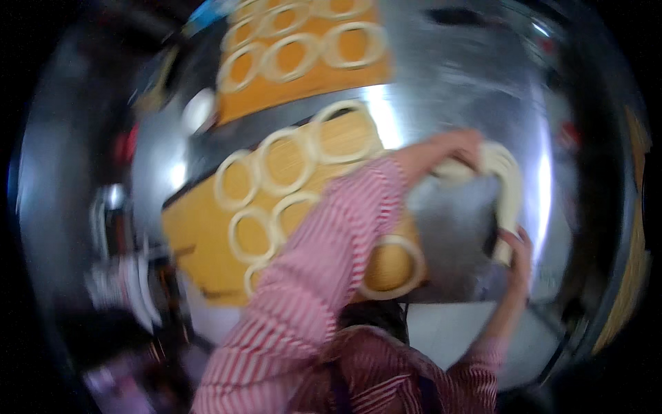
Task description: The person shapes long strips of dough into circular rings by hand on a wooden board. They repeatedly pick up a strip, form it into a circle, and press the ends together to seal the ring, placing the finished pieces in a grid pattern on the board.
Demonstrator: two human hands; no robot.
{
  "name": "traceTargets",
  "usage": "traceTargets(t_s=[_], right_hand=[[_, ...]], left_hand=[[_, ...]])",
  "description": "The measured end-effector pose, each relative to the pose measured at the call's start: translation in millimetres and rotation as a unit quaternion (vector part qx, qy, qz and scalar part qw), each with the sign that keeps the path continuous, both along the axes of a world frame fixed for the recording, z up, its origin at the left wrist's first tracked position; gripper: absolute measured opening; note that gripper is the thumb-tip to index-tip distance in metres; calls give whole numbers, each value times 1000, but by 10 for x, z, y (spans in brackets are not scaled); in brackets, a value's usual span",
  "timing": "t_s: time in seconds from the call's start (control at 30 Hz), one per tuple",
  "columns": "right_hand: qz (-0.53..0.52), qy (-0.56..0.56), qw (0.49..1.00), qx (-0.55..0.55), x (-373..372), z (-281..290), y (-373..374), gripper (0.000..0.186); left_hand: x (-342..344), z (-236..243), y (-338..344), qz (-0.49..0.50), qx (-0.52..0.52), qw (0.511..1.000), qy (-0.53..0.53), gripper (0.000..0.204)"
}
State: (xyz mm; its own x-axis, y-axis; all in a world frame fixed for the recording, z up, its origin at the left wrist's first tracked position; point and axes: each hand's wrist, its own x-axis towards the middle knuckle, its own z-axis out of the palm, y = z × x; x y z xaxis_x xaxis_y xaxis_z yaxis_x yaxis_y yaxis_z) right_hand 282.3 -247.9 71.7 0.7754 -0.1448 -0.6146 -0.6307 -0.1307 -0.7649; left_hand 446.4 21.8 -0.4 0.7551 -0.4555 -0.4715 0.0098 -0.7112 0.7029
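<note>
A thick, pale rope of dough [510, 186] bends in a curve over the metal table at the right; its upper part seems to be several strands side by side. My left hand [463, 146] reaches across and is closed on the dough's upper end, where a paler piece shows beneath the palm. Around the lower end, my right hand [518, 257] is closed, with the fingers partly hidden and blurred. Left of my arms, rings of dough [286, 162] lie on a yellow-brown board [200, 234]. My striped left sleeve covers part of that board.
Another orange-brown board [303, 86] with several dough rings lies farther back. The shiny metal table [448, 234] extends under both boards. A white round object [200, 110] sits beside the far board. Blurred items stand beyond the table's left edge.
</note>
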Motion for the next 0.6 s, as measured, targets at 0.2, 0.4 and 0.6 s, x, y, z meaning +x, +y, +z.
traceTargets(t_s=[0.2, 0.4, 0.6], right_hand=[[220, -27, 974, 53, -52, 394, -114, 77], [434, 51, 892, 117, -753, 734, 1606, 81], [630, -40, 774, 58, -1704, 685, 4484, 69]], left_hand=[[-1815, 571, 826, 196, -451, 834, 250, 53], [-4070, 747, 2463, 329, -518, 763, 205, 65], [-5909, 1253, 4648, 490, -435, 746, 122, 69]])
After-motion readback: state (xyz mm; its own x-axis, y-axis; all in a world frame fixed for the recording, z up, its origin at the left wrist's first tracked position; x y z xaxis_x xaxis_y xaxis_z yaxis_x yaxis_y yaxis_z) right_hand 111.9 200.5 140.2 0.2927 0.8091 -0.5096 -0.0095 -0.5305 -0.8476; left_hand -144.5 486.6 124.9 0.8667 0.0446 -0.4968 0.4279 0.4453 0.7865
